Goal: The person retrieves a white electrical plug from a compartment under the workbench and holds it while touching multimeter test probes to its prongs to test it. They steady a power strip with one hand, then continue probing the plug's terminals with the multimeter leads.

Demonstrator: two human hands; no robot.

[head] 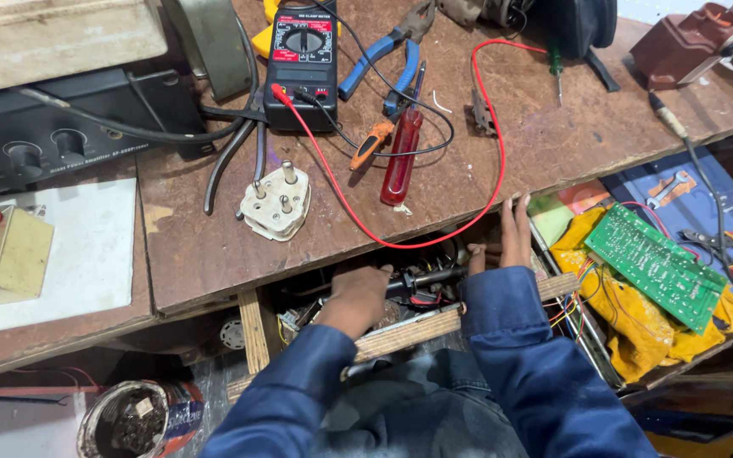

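Below, open drawer (400, 332) crammed with tools, left hand (356, 298) gripping black handle (422, 281), right hand (515, 231) flat, fingers together

On the counter (214, 246) I see a black clamp meter (302, 59) with red and black leads, a white three-pin plug (276, 203), a red-handled screwdriver (402, 157) and blue-handled pliers (383, 59). A black amplifier (61, 127) sits far left. To my right a green circuit board (657, 265) lies on yellow cloth (629, 326)

An electronics repair workshop — multimeter (301, 64), pliers (388, 59), circuit board (657, 265) on worn bench (197, 246).
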